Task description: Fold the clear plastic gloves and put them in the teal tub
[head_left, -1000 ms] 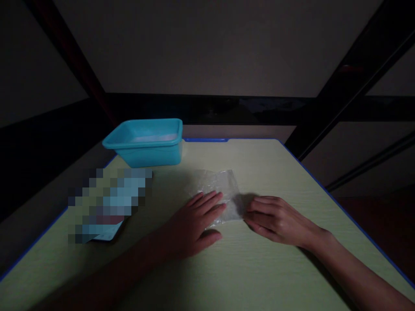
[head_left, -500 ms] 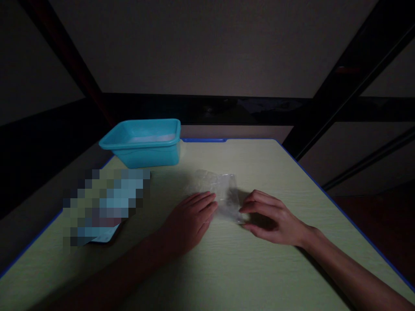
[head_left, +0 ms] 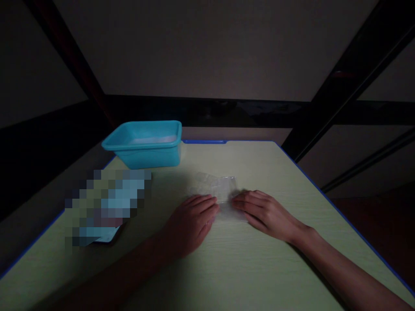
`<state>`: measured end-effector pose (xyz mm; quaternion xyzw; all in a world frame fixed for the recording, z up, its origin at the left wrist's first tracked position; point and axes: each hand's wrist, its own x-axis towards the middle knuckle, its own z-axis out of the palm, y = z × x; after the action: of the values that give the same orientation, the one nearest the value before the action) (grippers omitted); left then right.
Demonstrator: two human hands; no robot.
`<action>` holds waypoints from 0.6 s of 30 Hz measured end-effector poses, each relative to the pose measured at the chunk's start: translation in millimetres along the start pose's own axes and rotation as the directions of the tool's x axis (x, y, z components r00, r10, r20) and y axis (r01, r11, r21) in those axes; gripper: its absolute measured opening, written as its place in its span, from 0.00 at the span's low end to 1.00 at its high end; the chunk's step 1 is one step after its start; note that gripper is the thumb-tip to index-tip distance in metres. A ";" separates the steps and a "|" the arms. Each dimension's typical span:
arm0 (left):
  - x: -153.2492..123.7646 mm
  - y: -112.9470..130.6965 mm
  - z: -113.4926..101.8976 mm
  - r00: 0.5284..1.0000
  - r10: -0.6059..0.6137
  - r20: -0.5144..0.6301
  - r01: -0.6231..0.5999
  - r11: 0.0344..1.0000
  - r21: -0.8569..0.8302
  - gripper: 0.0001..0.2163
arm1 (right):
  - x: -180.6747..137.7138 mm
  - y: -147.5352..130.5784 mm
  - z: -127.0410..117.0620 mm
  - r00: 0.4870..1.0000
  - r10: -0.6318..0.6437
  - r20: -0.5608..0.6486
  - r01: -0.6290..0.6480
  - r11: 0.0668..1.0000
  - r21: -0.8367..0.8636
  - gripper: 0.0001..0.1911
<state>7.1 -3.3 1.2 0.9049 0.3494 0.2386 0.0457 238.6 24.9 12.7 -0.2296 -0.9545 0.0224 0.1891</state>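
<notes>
A clear, crinkled plastic bag [head_left: 223, 185] lies flat on the pale wood-grain table [head_left: 240, 268]. My left hand [head_left: 194, 222] rests palm down on its left part, fingers stretched out and side by side. Over the bag's right edge, my right hand [head_left: 269, 214] lies with its fingers extended and pressed down on the plastic. Both hands hide parts of the bag's near and side edges. Neither hand grasps anything that I can see.
A turquoise plastic basin [head_left: 147, 156] with something white inside stands at the table's back left corner. Nearer on the left lies a flat item [head_left: 108, 235], mostly blurred by pixelation. Blue edging [head_left: 204, 141] runs around the table, and a wall rises behind it.
My right hand has moved left and lowered from a half-curled pose at the bag's right edge to lie on the plastic. My left hand has stayed in place.
</notes>
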 end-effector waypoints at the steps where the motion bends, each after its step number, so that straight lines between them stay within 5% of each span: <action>1: -0.1 0.6 -0.2 1.000 0.001 -0.001 -0.001 1.000 0.004 0.15 | -0.1 0.5 0.1 1.000 0.000 0.005 0.000 1.000 0.008 0.16; 10: -2.7 -4.3 -4.7 0.995 -0.097 -0.019 0.096 0.995 -0.039 0.17 | -1.4 2.6 -3.1 0.988 0.157 -0.006 -0.150 0.957 0.250 0.13; 18: 1.1 -11.0 -10.5 0.891 -0.454 -0.014 0.431 0.854 -0.291 0.14 | 5.4 5.2 -2.1 0.857 0.512 0.066 -0.473 0.727 0.498 0.15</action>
<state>-3.8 4.9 8.2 0.7738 0.5125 0.3057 0.2124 237.2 31.9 15.9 -0.4184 -0.8124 0.3078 0.2649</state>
